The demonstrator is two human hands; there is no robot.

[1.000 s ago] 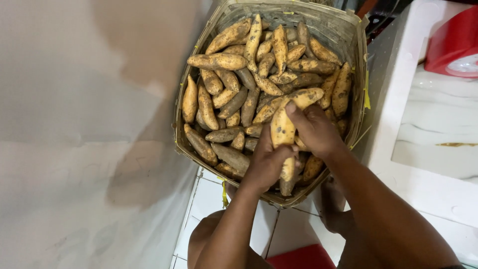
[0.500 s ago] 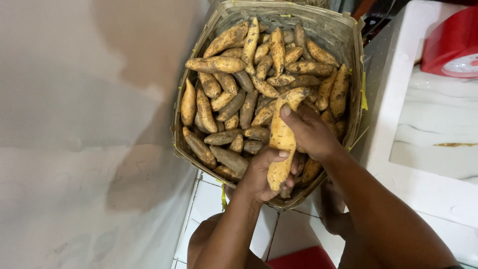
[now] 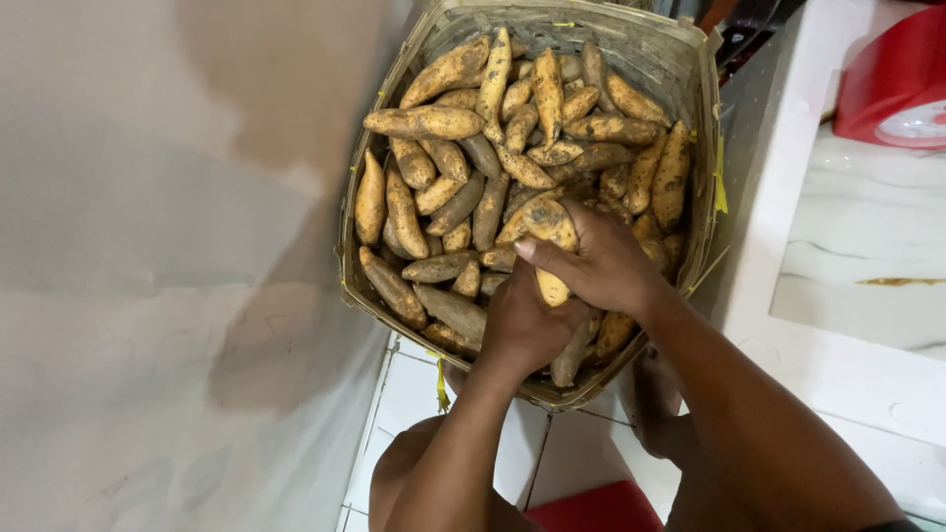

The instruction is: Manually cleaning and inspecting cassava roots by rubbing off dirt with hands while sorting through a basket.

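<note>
Hands: left (image 3: 522,325) and right (image 3: 601,261) both clamped on one sweet potato (image 3: 550,232) | over near edge of one woven basket (image 3: 705,128) | dozens more tubers (image 3: 463,177) inside | white worktop (image 3: 847,256) right, red lid (image 3: 892,84).

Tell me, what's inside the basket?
The basket is piled with dirty yellow-brown sweet potatoes. The left hand and right hand grip one together. Its bottom is covered by the pile.
</note>
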